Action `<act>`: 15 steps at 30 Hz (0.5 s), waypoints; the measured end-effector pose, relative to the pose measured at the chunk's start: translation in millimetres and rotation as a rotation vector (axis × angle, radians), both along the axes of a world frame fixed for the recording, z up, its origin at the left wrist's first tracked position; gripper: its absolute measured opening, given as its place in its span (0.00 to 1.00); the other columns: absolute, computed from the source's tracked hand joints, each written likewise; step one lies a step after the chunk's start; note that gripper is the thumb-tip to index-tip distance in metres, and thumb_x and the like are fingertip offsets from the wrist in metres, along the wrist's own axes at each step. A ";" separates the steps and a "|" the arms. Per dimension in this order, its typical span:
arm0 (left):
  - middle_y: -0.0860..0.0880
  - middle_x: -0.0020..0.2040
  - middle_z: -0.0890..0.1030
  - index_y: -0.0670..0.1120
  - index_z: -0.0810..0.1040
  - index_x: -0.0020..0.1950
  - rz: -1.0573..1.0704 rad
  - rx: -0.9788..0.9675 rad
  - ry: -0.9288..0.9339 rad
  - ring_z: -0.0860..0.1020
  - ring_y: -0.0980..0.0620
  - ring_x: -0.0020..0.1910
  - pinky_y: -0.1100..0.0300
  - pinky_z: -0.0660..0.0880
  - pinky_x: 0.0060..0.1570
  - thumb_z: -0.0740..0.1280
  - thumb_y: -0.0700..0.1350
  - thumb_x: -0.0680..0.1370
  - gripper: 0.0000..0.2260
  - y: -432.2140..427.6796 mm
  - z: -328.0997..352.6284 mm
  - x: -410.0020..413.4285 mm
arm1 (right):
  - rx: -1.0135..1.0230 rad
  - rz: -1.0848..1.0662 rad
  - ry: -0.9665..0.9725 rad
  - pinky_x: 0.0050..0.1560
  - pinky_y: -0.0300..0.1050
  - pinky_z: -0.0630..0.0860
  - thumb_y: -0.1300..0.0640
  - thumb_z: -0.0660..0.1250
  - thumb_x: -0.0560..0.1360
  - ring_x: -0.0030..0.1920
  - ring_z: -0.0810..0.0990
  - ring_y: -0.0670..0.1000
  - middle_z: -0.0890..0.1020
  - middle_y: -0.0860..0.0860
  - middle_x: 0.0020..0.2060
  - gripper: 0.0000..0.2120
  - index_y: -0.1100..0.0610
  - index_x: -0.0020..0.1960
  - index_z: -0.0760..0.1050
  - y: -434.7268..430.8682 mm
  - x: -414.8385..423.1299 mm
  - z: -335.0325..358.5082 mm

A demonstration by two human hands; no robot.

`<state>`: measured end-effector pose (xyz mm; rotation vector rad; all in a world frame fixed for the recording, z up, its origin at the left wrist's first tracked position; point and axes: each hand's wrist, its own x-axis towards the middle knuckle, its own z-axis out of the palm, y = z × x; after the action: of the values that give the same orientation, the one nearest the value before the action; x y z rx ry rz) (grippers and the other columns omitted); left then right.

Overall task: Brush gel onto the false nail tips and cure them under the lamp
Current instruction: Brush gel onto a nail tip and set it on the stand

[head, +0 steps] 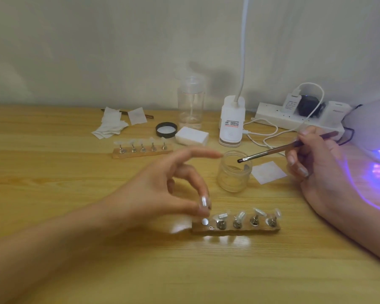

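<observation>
A wooden holder [236,227] near the table's front carries several clear nail tips [239,217] on metal pegs; its leftmost slot shows only a white disc [205,221]. Just above that slot, my left hand [162,191] pinches one nail tip [203,202] between thumb and a finger, index finger stretched out. My right hand [316,163] grips a brown brush [272,150] whose dark tip hovers over the rim of a small glass gel jar [234,174]. The curing lamp [373,128] stands at the right edge, glowing purple. A second holder with tips [142,148] lies farther back.
At the back stand a clear bottle [191,104], a black lid [166,129], a white block [191,136], a clip desk lamp [232,121] and a power strip [294,117] with trailing cables. White wipes [112,123] lie back left; a paper square [268,175] lies beside the jar.
</observation>
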<state>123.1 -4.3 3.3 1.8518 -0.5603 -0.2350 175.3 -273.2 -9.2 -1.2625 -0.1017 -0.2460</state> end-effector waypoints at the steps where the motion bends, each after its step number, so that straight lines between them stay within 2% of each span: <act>1: 0.52 0.41 0.85 0.63 0.73 0.69 -0.012 0.005 0.014 0.84 0.50 0.44 0.65 0.73 0.47 0.80 0.38 0.69 0.35 0.9 -5.5 -4.3 | -0.001 0.001 0.001 0.20 0.34 0.60 0.59 0.57 0.82 0.18 0.60 0.45 0.73 0.50 0.22 0.14 0.51 0.38 0.67 0.4 0.1 -0.1; 2: 0.52 0.41 0.85 0.61 0.73 0.69 -0.013 0.024 0.004 0.84 0.54 0.45 0.71 0.72 0.49 0.80 0.37 0.70 0.34 1.7 -9.9 -7.1 | -0.002 0.001 0.000 0.20 0.34 0.60 0.59 0.58 0.82 0.18 0.60 0.45 0.73 0.50 0.22 0.14 0.51 0.38 0.68 0.5 0.1 -0.1; 4: 0.53 0.41 0.85 0.60 0.73 0.69 -0.001 0.063 -0.025 0.84 0.57 0.47 0.77 0.68 0.51 0.79 0.37 0.70 0.34 2.2 -13.6 -9.6 | 0.003 0.000 0.004 0.20 0.35 0.60 0.58 0.58 0.82 0.18 0.60 0.44 0.73 0.50 0.22 0.14 0.51 0.38 0.68 0.5 0.2 -0.4; 8: 0.56 0.42 0.85 0.60 0.71 0.70 0.014 0.083 -0.045 0.83 0.59 0.49 0.79 0.66 0.51 0.79 0.39 0.71 0.33 0.9 -13.1 -11.0 | 0.008 0.002 0.013 0.20 0.35 0.60 0.58 0.58 0.82 0.18 0.60 0.44 0.73 0.50 0.22 0.14 0.52 0.38 0.67 -0.2 0.2 -0.2; 11: 0.58 0.48 0.85 0.61 0.67 0.72 0.023 0.136 -0.099 0.81 0.59 0.55 0.77 0.67 0.53 0.81 0.42 0.70 0.37 0.8 -12.6 -13.7 | 0.016 0.012 0.026 0.21 0.35 0.60 0.57 0.58 0.82 0.18 0.60 0.44 0.73 0.50 0.22 0.13 0.53 0.38 0.67 -0.9 0.3 -0.3; 15: 0.59 0.50 0.84 0.64 0.66 0.72 0.025 0.198 -0.157 0.81 0.61 0.56 0.78 0.65 0.56 0.81 0.45 0.69 0.39 -0.5 -13.0 -17.8 | 0.018 0.045 0.024 0.24 0.35 0.60 0.51 0.61 0.80 0.20 0.60 0.44 0.73 0.48 0.25 0.09 0.51 0.42 0.75 -2.6 0.0 -0.1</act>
<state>105.3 -4.8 -9.7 2.0810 -0.6401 -0.1327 175.3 -275.8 -9.3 -1.2439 -0.1076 -0.1925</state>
